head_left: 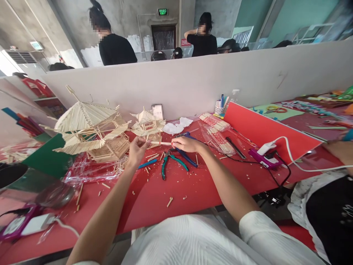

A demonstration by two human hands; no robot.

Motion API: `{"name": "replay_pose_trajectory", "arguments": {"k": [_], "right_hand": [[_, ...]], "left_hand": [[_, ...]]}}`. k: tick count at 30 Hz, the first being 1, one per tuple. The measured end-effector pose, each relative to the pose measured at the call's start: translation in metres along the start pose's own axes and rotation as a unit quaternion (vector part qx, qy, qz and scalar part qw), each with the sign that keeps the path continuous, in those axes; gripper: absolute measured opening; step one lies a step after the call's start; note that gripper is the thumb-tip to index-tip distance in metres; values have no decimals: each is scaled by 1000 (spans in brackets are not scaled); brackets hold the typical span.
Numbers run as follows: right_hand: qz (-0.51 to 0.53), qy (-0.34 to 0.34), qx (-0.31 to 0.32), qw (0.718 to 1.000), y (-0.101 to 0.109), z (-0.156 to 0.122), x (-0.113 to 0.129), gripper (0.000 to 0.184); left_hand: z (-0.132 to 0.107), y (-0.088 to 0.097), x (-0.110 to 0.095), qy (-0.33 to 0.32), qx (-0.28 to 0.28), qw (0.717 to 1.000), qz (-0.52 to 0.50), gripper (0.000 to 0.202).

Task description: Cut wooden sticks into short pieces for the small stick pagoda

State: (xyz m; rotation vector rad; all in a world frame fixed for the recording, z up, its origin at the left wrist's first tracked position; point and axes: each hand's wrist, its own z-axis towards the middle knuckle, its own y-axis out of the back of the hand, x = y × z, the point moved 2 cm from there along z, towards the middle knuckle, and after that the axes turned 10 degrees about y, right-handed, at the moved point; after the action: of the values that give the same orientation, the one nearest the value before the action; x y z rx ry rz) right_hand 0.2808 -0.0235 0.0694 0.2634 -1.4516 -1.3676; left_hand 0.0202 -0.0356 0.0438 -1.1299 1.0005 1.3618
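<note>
My left hand (138, 150) pinches one end of a thin pale wooden stick (162, 143). My right hand (188, 142) grips its other end, so it lies level between both hands; a small reddish mark shows on it. Below it on the red table are pliers with teal handles (176, 159). A blue tool (190, 159), perhaps a glue gun, is partly hidden by my right hand. Just beyond my left hand stands a small pavilion model (147, 123) made of sticks. A larger stick pavilion (88, 127) stands to its left.
Wrapped bundles of sticks (220, 136) lie right of centre, beside a leaning red board (264, 129). A purple power strip (264, 158) trails cables. A blue pen-like tool (147, 164) and wood scraps litter the red table (165, 213). Another person's arm (338, 151) is at right.
</note>
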Motion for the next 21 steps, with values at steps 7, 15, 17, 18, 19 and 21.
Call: {"name": "replay_pose_trajectory", "arguments": {"k": [7,15,17,18,19,21], "right_hand": [[67,-19,43,997,4,-7,-15,31],[86,-87,104,987,28,-38,-31,34],[80,-122,135,980,38,-54,-33,33],[85,-134,132,979,43,-61,-33,35],[104,-128,106,981,48,-67,-34,38],[166,-70,61,982,53,-76,-34,45]], "left_hand": [[3,1,1,4,-1,1000,8,46],[8,16,-7,-9,-48,999,21,42],[9,23,-10,-10,-60,998,22,41],[10,26,-11,-10,-66,997,22,40],[10,28,-11,-8,-69,997,23,40],[11,30,-12,-4,-62,998,24,40]]}}
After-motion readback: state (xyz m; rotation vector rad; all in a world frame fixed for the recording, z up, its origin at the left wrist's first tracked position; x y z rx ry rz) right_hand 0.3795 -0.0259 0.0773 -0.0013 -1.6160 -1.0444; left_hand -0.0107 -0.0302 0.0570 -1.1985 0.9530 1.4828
